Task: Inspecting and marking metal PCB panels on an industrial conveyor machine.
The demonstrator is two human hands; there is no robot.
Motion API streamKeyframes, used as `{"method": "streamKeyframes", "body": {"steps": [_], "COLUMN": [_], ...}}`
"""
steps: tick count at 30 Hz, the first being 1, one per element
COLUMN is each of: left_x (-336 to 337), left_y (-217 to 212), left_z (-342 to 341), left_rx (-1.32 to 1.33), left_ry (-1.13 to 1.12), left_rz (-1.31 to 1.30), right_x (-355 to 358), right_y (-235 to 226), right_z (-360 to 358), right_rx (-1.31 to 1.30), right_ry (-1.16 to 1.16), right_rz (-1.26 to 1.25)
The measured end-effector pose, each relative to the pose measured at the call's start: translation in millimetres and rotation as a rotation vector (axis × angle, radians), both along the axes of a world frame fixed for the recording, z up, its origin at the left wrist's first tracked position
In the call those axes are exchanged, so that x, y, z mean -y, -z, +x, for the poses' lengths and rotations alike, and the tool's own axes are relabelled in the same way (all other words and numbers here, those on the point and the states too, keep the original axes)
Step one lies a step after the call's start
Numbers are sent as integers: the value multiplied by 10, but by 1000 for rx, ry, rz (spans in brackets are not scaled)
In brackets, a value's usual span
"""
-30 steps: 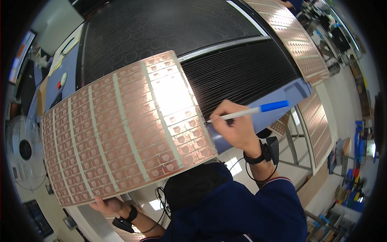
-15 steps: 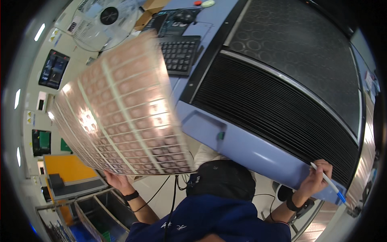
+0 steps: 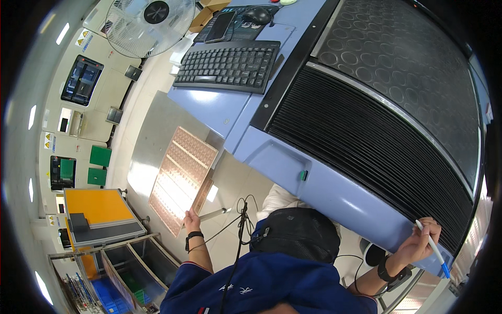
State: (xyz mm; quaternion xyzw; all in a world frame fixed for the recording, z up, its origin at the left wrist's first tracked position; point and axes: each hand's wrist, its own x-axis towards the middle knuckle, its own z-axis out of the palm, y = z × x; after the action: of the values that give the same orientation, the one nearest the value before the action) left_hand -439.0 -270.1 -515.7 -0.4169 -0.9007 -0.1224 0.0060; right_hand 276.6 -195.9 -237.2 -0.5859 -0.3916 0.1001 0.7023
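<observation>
A copper-coloured panel (image 3: 180, 175), marked in rows with pale strips, lies at a slant over the grey metal table on my left. At its near right edge is my left hand (image 3: 192, 220), fingers closed on the rim. Part of a second copper-coloured piece (image 3: 203, 196) shows below that edge. My right hand (image 3: 422, 240) grips a white pen (image 3: 433, 245) with a blue end pointing down. It is by the near right corner of the blue machine (image 3: 334, 196), beside the black ribbed bed (image 3: 361, 141).
A keyboard (image 3: 227, 65), phone (image 3: 220, 26) and mouse (image 3: 257, 14) sit on the blue surface ahead. The metal table (image 3: 151, 131) stands at left, with a fan (image 3: 151, 23) beyond. An orange-topped cart (image 3: 99, 212) and a divided rack (image 3: 123, 267) are at lower left. Cables (image 3: 241, 220) hang before me.
The copper-coloured panel, held up large in front of me before, is now lower and farther off, over the metal table. My left hand moved with it. My right hand still holds the pen.
</observation>
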Motion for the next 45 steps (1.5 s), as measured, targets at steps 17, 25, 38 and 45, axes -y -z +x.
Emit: {"method": "streamKeyframes", "body": {"steps": [17, 25, 38, 45], "left_x": [-1370, -2324, -3399, -3861], "left_y": [-443, -2817, -3368, -3358], "left_z": [1159, 2492, 3685, 4560], "left_rx": [1038, 863, 812, 828], "left_ry": [-79, 520, 1560, 1784], "left_rz": [541, 1055, 647, 515], "right_x": [816, 3929, 3812, 5522], "right_y": [-201, 1473, 2071, 2528], "right_z": [501, 2128, 700, 1135], "right_rx": [-133, 194, 104, -998], "right_ry": [791, 1369, 1827, 1226], "right_rz": [166, -1266, -680, 554]}}
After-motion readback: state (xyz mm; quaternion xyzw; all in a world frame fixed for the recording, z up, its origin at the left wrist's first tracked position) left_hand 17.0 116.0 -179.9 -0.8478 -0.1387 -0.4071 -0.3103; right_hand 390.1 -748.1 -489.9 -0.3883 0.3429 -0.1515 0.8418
